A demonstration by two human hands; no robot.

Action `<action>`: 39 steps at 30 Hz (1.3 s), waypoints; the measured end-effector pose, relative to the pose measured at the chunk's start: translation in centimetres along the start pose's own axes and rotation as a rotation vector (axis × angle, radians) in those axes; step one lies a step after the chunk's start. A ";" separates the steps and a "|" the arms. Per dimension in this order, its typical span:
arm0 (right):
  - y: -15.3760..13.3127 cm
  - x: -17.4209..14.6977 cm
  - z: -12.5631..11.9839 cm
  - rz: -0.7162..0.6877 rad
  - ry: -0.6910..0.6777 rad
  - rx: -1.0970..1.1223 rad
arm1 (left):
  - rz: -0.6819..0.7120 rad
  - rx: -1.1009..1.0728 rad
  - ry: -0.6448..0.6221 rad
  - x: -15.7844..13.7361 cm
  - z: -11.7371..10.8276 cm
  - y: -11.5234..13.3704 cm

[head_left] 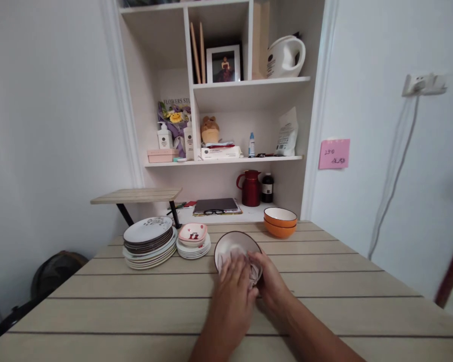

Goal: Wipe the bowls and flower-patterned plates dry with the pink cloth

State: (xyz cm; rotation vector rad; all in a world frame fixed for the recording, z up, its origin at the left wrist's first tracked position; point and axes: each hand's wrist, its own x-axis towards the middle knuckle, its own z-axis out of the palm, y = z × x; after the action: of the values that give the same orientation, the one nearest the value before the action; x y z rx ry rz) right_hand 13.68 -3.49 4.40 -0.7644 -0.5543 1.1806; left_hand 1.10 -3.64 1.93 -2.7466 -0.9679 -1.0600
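A pale bowl (234,240) with a dark rim is tilted toward me at the middle of the table. Inside it lies a crumpled pinkish-grey cloth (255,271). My left hand (233,289) presses the cloth against the bowl's inner wall, its fingers close together over the fabric. Around the bowl's right side, my right hand (272,281) grips the rim with the thumb on top; its other fingers are mostly hidden behind the bowl.
Stacked plates (149,234) stand at the left, beside small saucers (196,251) topped by a pink-rimmed square dish (192,233). Two orange bowls (280,230) are nested at the back right. Behind the slatted table (154,311), shelves hold a red jug (251,190) and glasses (214,211).
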 end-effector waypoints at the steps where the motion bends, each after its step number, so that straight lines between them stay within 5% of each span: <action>1: -0.1 -0.1 0.1 -0.013 -0.025 -0.014 | 0.001 -0.028 -0.040 -0.1 0.4 0.0; 8: 0.0 -1.2 1.3 -0.067 -0.226 -0.041 | -0.272 -0.013 0.102 -0.4 2.4 -0.2; 12: 0.0 -1.4 1.6 -0.051 -0.191 -0.012 | -0.298 0.004 0.110 -0.3 2.2 -0.1; 21: -0.4 -1.5 1.0 -0.138 -0.210 -0.062 | 0.064 -0.165 0.061 -0.3 1.7 -0.8; 27: -2.5 -0.8 0.4 -0.135 -0.171 -0.144 | 0.224 0.078 -0.037 0.7 1.1 -1.9; 34: -4.0 -0.5 -0.4 0.007 -0.254 -0.274 | 0.295 0.346 0.166 0.8 3.5 -4.0; 39: -2.9 -0.5 -0.5 0.060 -0.230 -0.083 | 0.230 0.411 0.277 0.3 2.9 -3.2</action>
State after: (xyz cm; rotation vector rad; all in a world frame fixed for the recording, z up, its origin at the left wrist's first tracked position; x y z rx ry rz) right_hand 15.63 -4.62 6.38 -0.7235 -0.7792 1.3167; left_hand 1.19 -0.20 -0.68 -2.2439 -0.7135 -1.0300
